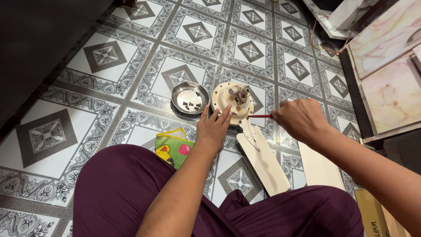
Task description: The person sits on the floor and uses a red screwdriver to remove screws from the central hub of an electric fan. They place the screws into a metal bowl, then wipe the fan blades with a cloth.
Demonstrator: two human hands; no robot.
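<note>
Screwdriver (259,116), seemingly level, points left at fan motor (232,102), gripped by right hand (298,118)

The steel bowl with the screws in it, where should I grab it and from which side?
Take the steel bowl by its raised rim on the near-left edge, coming from the left. The bowl is shallow and sits flat on the floor, so only the rim gives purchase, and the fan motor and left hand crowd its right side. Keep it level so the screws stay in.
</note>
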